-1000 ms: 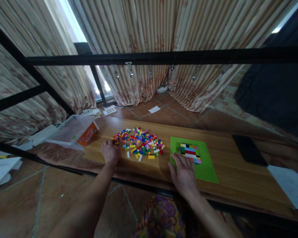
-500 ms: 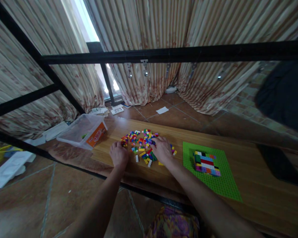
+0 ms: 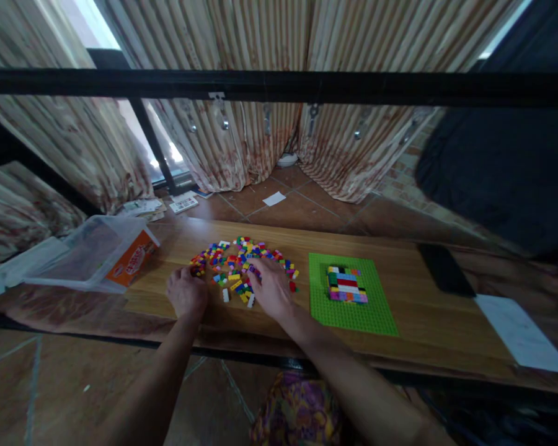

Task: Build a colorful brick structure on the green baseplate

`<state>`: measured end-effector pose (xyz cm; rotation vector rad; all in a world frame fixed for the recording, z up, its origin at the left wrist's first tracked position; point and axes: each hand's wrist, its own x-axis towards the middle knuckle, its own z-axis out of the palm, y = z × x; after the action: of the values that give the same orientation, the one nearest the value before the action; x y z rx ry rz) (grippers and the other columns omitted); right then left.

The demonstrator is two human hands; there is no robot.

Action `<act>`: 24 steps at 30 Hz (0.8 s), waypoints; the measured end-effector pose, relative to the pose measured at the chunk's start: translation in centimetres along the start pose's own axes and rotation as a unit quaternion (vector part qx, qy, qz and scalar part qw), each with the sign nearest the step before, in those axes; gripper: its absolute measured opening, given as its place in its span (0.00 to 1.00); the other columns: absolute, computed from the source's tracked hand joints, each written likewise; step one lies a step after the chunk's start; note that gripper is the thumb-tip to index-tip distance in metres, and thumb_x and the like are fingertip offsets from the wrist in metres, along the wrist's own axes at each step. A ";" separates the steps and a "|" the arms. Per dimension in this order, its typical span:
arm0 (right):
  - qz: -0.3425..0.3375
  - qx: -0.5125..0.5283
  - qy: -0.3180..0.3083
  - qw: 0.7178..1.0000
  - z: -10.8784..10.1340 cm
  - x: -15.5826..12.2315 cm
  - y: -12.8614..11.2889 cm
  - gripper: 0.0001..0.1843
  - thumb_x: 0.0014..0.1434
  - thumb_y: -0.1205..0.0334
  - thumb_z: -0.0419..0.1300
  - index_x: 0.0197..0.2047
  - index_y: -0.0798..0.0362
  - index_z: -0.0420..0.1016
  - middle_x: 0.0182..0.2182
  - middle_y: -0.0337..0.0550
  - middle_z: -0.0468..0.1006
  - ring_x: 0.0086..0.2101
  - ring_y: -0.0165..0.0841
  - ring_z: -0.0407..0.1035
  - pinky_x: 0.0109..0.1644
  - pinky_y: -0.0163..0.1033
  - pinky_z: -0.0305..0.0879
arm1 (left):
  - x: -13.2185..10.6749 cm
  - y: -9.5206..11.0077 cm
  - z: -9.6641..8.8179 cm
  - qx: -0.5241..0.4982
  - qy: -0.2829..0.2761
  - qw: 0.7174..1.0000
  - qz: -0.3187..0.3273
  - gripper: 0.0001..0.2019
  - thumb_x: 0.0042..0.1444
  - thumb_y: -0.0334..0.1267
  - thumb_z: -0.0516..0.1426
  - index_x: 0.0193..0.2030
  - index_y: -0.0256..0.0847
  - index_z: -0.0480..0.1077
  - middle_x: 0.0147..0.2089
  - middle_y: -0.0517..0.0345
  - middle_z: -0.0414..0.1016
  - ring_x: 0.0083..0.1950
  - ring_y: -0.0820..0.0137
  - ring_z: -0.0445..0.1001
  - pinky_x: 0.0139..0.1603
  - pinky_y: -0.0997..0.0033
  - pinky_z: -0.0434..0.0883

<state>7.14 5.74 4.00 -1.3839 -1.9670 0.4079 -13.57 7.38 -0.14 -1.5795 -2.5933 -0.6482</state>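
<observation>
Small, brightly coloured building bricks point(image 3: 236, 277) lie in a loose pile on the wooden tabletop. At the pile's left edge is my left hand point(image 3: 187, 293), fingers curled down by the bricks; whether one is inside them is hidden. My right hand point(image 3: 272, 290) reaches over the pile's right half, thumb and fingers apart, fingertips among the bricks. No held brick can be made out there. Right of that hand lies a green baseplate point(image 3: 318, 310), bearing a flat built block of bricks point(image 3: 348, 285) in several colours with a red and white middle.
A clear plastic box point(image 3: 74, 272) with an orange label stands at the table's left end. A dark phone-like slab point(image 3: 446, 271) and a white sheet point(image 3: 521, 331) lie at the right. A black metal bar point(image 3: 270, 87) crosses beyond the table, before striped curtains point(image 3: 242, 148).
The view has swung right, so everything sits further left and the white sheet shows. Both hands stay at the pile; the right fingers have shifted slightly among the bricks.
</observation>
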 end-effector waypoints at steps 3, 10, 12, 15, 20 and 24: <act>0.040 0.149 0.042 0.987 -1.2 -3.5 -0.2 0.14 0.65 0.62 0.51 0.48 0.48 0.76 0.43 0.43 0.79 0.44 0.34 0.72 0.50 0.39 0.67 | 0.1 0.0 0.0 0.002 -0.003 1.000 0.003 0.20 0.57 0.30 0.49 0.54 0.32 0.73 0.53 0.39 0.70 0.55 0.52 0.66 0.53 0.56 0.65; 0.194 0.336 0.087 0.917 -3.4 -9.9 2.4 0.13 0.61 0.54 0.57 0.43 0.49 0.80 0.35 0.41 0.79 0.31 0.31 0.72 0.37 0.37 0.69 | 0.1 0.1 -0.2 -0.008 -0.003 1.000 -0.005 0.21 0.56 0.31 0.49 0.54 0.34 0.72 0.53 0.40 0.70 0.56 0.53 0.65 0.54 0.56 0.64; 0.243 0.375 0.090 0.890 -4.0 -10.9 3.2 0.14 0.59 0.51 0.59 0.41 0.50 0.79 0.32 0.40 0.79 0.29 0.31 0.71 0.35 0.37 0.69 | 0.1 0.2 -0.3 -0.005 -0.011 1.000 -0.009 0.21 0.56 0.31 0.49 0.54 0.33 0.72 0.53 0.39 0.70 0.56 0.52 0.65 0.55 0.56 0.64; 0.294 0.459 0.097 0.833 -5.0 -11.9 3.9 0.16 0.54 0.48 0.64 0.38 0.51 0.79 0.29 0.39 0.79 0.28 0.32 0.73 0.34 0.38 0.71 | 0.2 0.3 -0.4 -0.002 -0.019 1.000 -0.009 0.21 0.56 0.31 0.49 0.55 0.32 0.72 0.54 0.38 0.70 0.57 0.52 0.65 0.55 0.55 0.64; 0.328 0.571 0.107 0.745 -6.2 -12.6 4.2 0.19 0.48 0.50 0.70 0.41 0.50 0.77 0.35 0.41 0.81 0.35 0.34 0.76 0.42 0.43 0.74 | 0.1 0.6 -0.6 0.001 -0.017 1.000 -0.006 0.20 0.56 0.31 0.49 0.54 0.30 0.73 0.54 0.36 0.70 0.57 0.51 0.66 0.55 0.54 0.65; 0.326 0.583 0.095 0.738 -6.0 -12.5 4.4 0.20 0.45 0.54 0.72 0.42 0.49 0.78 0.37 0.41 0.81 0.37 0.34 0.77 0.43 0.43 0.74 | 0.1 0.6 -0.5 0.014 -0.020 1.000 -0.013 0.20 0.57 0.30 0.49 0.53 0.31 0.73 0.54 0.38 0.70 0.57 0.52 0.66 0.55 0.55 0.65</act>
<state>16.85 -4.77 1.21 -1.0601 -0.6081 1.4428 -13.19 7.55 0.56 -1.5687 -2.6440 -0.5856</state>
